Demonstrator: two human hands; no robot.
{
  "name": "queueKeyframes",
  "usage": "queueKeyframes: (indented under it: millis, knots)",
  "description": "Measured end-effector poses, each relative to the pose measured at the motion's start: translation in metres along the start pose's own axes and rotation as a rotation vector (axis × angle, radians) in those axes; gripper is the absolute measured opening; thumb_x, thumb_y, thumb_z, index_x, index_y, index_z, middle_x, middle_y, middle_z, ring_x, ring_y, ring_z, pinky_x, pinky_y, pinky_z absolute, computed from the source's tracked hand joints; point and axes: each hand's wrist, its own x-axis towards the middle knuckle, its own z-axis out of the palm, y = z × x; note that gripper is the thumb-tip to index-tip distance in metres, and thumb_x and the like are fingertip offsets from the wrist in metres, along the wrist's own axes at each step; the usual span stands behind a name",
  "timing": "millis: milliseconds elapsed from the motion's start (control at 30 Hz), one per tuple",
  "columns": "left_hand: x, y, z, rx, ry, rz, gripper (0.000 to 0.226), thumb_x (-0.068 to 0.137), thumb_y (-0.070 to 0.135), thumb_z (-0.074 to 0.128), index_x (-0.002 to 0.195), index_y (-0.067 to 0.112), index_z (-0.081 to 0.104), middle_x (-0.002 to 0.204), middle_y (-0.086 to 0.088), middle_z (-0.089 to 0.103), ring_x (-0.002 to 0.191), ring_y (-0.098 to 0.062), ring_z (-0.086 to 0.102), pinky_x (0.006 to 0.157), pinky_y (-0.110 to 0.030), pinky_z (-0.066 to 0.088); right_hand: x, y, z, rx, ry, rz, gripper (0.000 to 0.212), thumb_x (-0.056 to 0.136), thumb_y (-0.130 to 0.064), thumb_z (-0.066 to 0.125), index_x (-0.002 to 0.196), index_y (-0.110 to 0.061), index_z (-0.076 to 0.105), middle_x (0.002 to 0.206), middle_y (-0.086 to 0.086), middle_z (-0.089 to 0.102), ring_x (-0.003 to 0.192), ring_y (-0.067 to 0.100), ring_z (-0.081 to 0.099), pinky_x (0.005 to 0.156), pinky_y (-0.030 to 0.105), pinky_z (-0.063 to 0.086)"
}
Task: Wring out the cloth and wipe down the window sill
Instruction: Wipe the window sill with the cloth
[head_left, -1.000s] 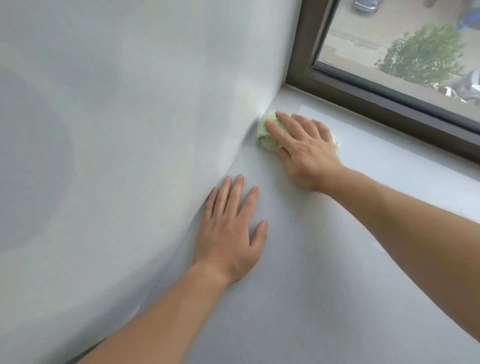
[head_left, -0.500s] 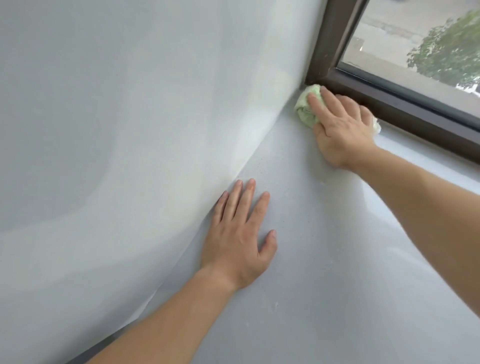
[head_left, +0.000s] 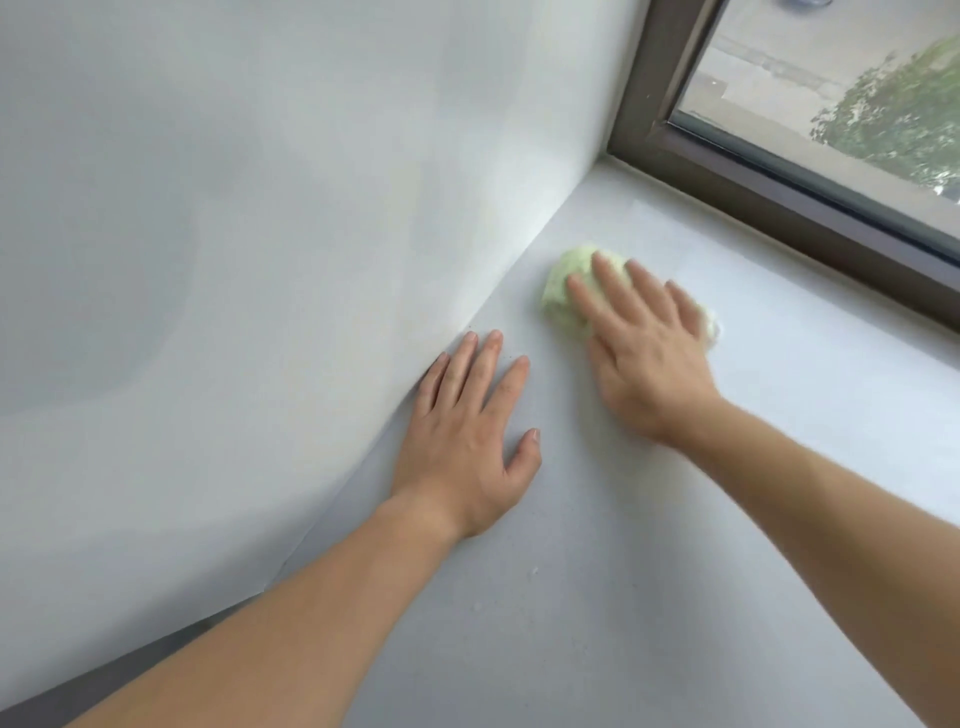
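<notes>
A bunched pale green cloth (head_left: 561, 291) lies on the grey window sill (head_left: 779, 374), a short way out from the side wall. My right hand (head_left: 644, 353) presses flat on top of it with straight fingers, covering most of the cloth; a bit of the cloth shows past the little finger. My left hand (head_left: 467, 431) rests flat on the sill, palm down, its fingers along the foot of the wall, just left of the cloth and apart from it.
The white side wall (head_left: 260, 234) meets the sill on the left. A dark brown window frame (head_left: 769, 192) runs along the back, with glass above it. Small crumbs of dirt (head_left: 535, 571) dot the sill near my forearms.
My right hand has slid the cloth back from the corner under the window frame toward me, along the sill. My left hand has stayed in place.
</notes>
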Motion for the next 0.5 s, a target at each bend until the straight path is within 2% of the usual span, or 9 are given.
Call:
queueKeyframes:
  millis: [67, 100, 167, 233, 300, 367, 500]
  knots:
    - [0.000, 0.000, -0.001, -0.009, 0.001, 0.001, 0.069, 0.092, 0.050, 0.033, 0.154, 0.020, 0.030, 0.166, -0.007, 0.013, 0.154, -0.022, 0.001, 0.123, -0.043, 0.006, -0.027, 0.002, -0.002, 0.009, -0.060, -0.143, 0.055, 0.101, -0.040, 0.032, 0.155, -0.040, 0.020, 0.164, -0.011, 0.017, 0.151, 0.023, 0.015, 0.119, 0.045, 0.010]
    - [0.000, -0.001, -0.001, -0.009, 0.001, -0.001, 0.069, 0.092, 0.051, 0.033, 0.154, 0.020, 0.030, 0.166, -0.007, 0.013, 0.154, -0.022, 0.001, 0.124, -0.043, 0.006, -0.024, 0.012, -0.006, 0.004, -0.077, -0.159, 0.057, 0.100, -0.042, 0.030, 0.155, -0.039, 0.019, 0.164, -0.011, 0.017, 0.151, 0.022, 0.016, 0.119, 0.044, 0.011]
    - [-0.001, -0.001, -0.001, -0.009, 0.001, 0.000, 0.069, 0.092, 0.051, 0.032, 0.155, 0.020, 0.029, 0.166, -0.007, 0.013, 0.154, -0.022, 0.002, 0.124, -0.042, 0.005, -0.001, 0.035, -0.013, -0.015, -0.048, -0.017, 0.061, 0.097, -0.041, 0.030, 0.156, -0.035, 0.016, 0.165, -0.009, 0.015, 0.152, 0.022, 0.014, 0.119, 0.043, 0.009]
    - [-0.002, -0.001, -0.002, -0.018, -0.002, 0.001, 0.069, 0.092, 0.051, 0.031, 0.155, 0.021, 0.028, 0.167, -0.007, 0.012, 0.154, -0.022, 0.001, 0.124, -0.042, 0.005, 0.026, 0.052, -0.019, 0.020, 0.010, 0.240, 0.062, 0.098, -0.038, 0.030, 0.157, -0.035, 0.012, 0.166, -0.008, 0.009, 0.152, 0.021, 0.008, 0.120, 0.042, 0.003]
    - [-0.001, -0.001, -0.002, -0.031, -0.001, -0.001, 0.070, 0.092, 0.051, 0.031, 0.155, 0.021, 0.028, 0.167, -0.006, 0.012, 0.154, -0.022, 0.001, 0.124, -0.043, 0.005, 0.034, 0.041, -0.018, 0.051, 0.036, 0.380, 0.060, 0.099, -0.039, 0.029, 0.156, -0.037, 0.011, 0.167, -0.008, 0.006, 0.153, 0.021, 0.003, 0.121, 0.043, -0.001]
    - [-0.001, -0.002, -0.002, -0.038, 0.004, 0.000, 0.070, 0.092, 0.051, 0.030, 0.155, 0.021, 0.029, 0.166, -0.007, 0.012, 0.154, -0.022, 0.002, 0.123, -0.043, 0.006, 0.012, 0.012, -0.007, 0.035, 0.047, 0.304, 0.058, 0.098, -0.040, 0.029, 0.155, -0.039, 0.015, 0.166, -0.008, 0.009, 0.152, 0.022, 0.007, 0.121, 0.044, 0.002]
    - [-0.002, -0.006, -0.002, -0.071, 0.007, 0.008, 0.070, 0.091, 0.052, 0.030, 0.154, 0.022, 0.029, 0.167, -0.005, 0.012, 0.154, -0.021, 0.001, 0.124, -0.042, 0.004, -0.054, -0.007, 0.000, 0.018, -0.030, -0.029, 0.056, 0.100, -0.043, 0.031, 0.154, -0.041, 0.020, 0.163, -0.015, 0.016, 0.151, 0.018, 0.015, 0.120, 0.038, 0.006]
